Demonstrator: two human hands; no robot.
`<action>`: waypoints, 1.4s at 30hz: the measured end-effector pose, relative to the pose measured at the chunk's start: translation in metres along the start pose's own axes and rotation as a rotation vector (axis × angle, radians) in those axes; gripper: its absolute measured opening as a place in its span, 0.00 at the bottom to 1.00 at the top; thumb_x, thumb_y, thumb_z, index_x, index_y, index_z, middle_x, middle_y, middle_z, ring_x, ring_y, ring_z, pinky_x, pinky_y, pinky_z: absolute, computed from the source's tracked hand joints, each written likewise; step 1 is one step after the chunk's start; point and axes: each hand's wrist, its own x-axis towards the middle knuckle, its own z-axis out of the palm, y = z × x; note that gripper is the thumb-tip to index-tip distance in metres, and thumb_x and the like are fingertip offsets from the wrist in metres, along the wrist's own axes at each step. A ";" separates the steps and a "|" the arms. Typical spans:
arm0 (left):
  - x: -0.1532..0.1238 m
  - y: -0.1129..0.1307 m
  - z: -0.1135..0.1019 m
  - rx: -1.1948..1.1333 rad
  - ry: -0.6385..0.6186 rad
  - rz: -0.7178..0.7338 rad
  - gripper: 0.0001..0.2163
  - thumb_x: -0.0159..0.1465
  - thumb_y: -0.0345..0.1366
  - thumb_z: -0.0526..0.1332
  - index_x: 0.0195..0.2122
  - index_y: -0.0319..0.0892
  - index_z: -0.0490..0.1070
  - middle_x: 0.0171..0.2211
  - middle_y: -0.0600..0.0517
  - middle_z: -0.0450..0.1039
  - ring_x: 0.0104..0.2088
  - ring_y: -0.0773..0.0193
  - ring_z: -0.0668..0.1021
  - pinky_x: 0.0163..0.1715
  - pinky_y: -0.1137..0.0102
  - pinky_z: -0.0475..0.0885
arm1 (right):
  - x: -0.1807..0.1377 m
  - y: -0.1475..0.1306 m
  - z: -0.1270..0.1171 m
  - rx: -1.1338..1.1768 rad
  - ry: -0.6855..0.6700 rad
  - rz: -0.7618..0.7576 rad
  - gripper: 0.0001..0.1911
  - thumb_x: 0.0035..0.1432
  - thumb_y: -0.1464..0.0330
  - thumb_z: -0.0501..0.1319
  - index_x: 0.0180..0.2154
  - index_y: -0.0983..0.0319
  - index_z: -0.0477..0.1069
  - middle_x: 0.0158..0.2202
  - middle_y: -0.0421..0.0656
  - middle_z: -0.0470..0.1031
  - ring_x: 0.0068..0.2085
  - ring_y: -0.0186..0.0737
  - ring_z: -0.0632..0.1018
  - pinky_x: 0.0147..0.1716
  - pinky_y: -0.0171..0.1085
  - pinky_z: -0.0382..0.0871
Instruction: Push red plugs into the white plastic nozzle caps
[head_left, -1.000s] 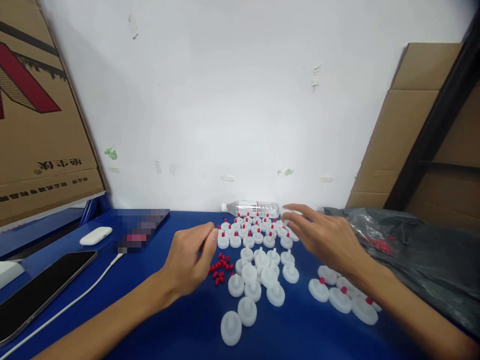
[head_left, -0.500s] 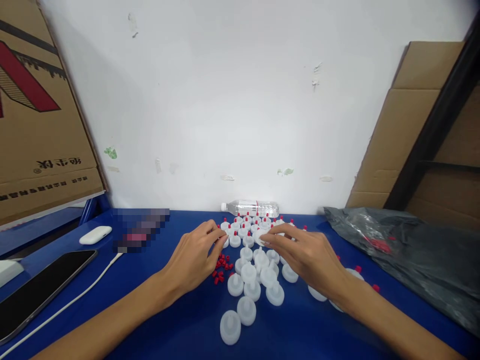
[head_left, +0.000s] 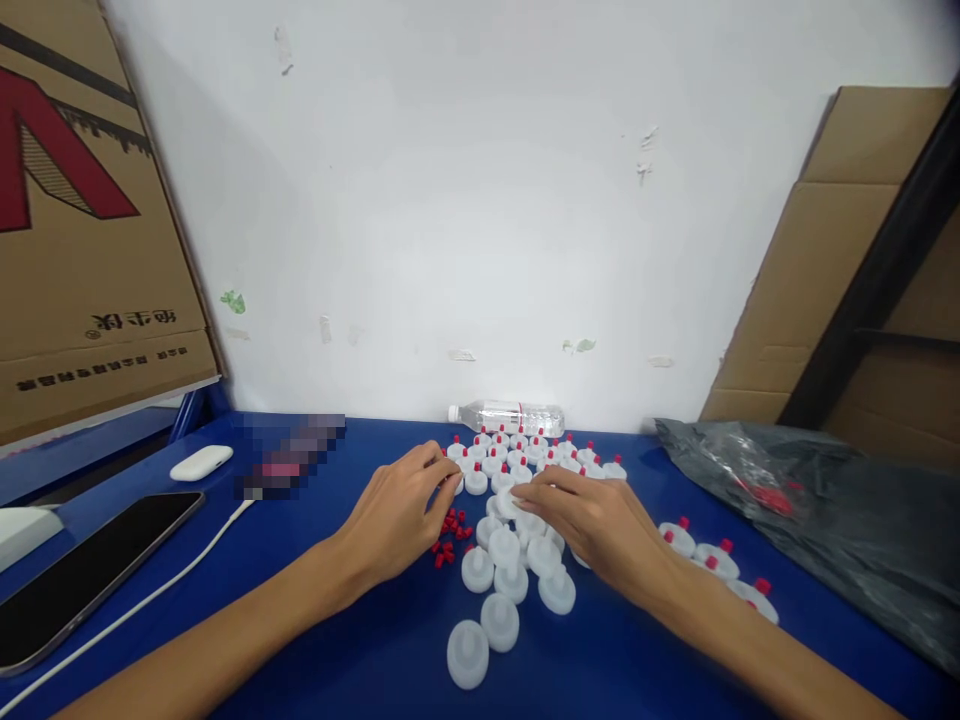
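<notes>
Several white plastic caps (head_left: 510,570) lie on the blue table (head_left: 345,640); those at the back (head_left: 517,455) and right (head_left: 712,560) carry red tips. A small heap of red plugs (head_left: 452,530) sits left of the plain caps. My left hand (head_left: 401,515) hovers over the red plugs with fingers curled together, thumb and fingertips pinched near a capped piece; what they hold is too small to name. My right hand (head_left: 592,520) lies over the plain caps, fingers closing on one white cap (head_left: 508,503).
A clear water bottle (head_left: 506,415) lies along the wall. A dark plastic bag (head_left: 817,500) fills the right side. A phone (head_left: 82,575), white cable (head_left: 150,590) and white earbud case (head_left: 200,462) sit left. Cardboard boxes (head_left: 82,220) stand at both sides.
My right hand came back from the far capped pieces toward the plain caps and closed on one. My left hand shifted slightly forward over the red plugs.
</notes>
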 end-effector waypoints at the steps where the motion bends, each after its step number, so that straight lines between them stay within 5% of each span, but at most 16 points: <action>1: 0.000 0.000 0.000 0.002 -0.002 -0.001 0.12 0.73 0.35 0.50 0.42 0.44 0.75 0.39 0.51 0.72 0.38 0.61 0.76 0.36 0.68 0.68 | 0.001 0.000 0.000 0.004 -0.005 0.006 0.12 0.70 0.70 0.55 0.50 0.56 0.75 0.42 0.41 0.81 0.32 0.33 0.81 0.28 0.30 0.68; 37: 0.000 0.000 0.001 0.037 -0.046 -0.021 0.12 0.73 0.34 0.50 0.45 0.45 0.75 0.41 0.49 0.73 0.41 0.59 0.78 0.36 0.67 0.71 | 0.007 -0.009 -0.006 -0.024 -0.119 0.031 0.12 0.72 0.67 0.53 0.51 0.54 0.74 0.42 0.41 0.79 0.27 0.31 0.77 0.23 0.32 0.59; 42: 0.001 -0.004 0.006 0.055 -0.036 -0.012 0.11 0.71 0.32 0.53 0.48 0.45 0.74 0.43 0.49 0.75 0.44 0.57 0.78 0.40 0.65 0.72 | 0.007 -0.006 -0.010 -0.049 -0.073 0.079 0.15 0.74 0.63 0.50 0.51 0.55 0.74 0.43 0.42 0.79 0.33 0.36 0.80 0.26 0.33 0.63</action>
